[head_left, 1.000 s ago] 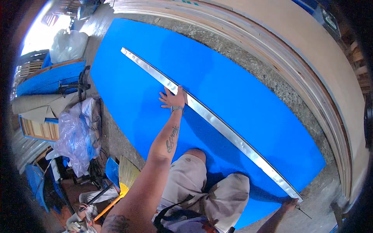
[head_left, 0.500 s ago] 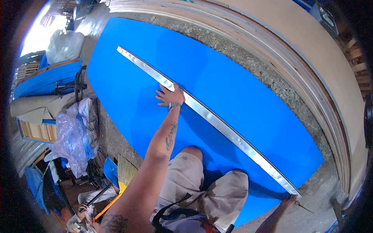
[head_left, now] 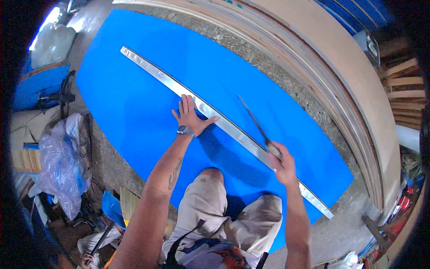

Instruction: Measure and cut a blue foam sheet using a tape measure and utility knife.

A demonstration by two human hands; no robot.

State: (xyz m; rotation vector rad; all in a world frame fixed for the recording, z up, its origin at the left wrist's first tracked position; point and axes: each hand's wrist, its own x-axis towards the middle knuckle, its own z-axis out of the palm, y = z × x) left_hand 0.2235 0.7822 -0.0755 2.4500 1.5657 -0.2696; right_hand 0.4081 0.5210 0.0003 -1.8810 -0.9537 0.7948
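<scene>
A large blue panel lies flat under me, and a long straight silver metal bar runs diagonally across it. My left hand is spread over the near edge of the bar, fingertips and thumb touching it, holding nothing. My right hand is closed round the handle of a hand tool with a long, thin dark blade. The blade points away and to the left, over the panel beyond the bar. Motion blurs it, so its exact kind is unclear. Part of the bar is hidden behind my right hand.
A stack of pale boards curves along the far and right side. At the left are a clear plastic bundle, a white bag and a blue-sided piece. Another person's leg shows at the lower left.
My right hand has come from the bar's near right end up to its middle, carrying the tool. My left hand has turned, its thumb now out along the bar. The view has shifted.
</scene>
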